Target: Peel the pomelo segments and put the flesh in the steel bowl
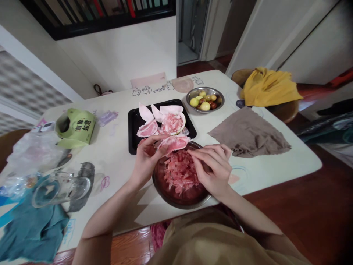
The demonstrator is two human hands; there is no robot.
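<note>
Tan clothing fills the bottom edge; just beyond it a dark bowl [165,195] sits at the near rim of the surface [116,147], within easy reach of both hands. Pink pulp [180,171] is heaped inside it.

Left hand [146,158]: grip closed on a pink segment [173,143], held directly above the bowl's far rim, apparently so that loose pieces drop into the bowl and not onto the surface.

Right hand [213,169]: hovers over the bowl, fingertips gathered at the segment's right end. Whether they pinch it or merely touch it cannot be told.

Black tray [132,121]: just behind the bowl, carrying peel and membrane pieces [165,119], evidently kept separate from the pulp.

Brown cloth [248,136]: spread flat right of the bowl, near the right hand.

Fruit dish [217,94]: metal, behind the tray, apart from the work.
</note>
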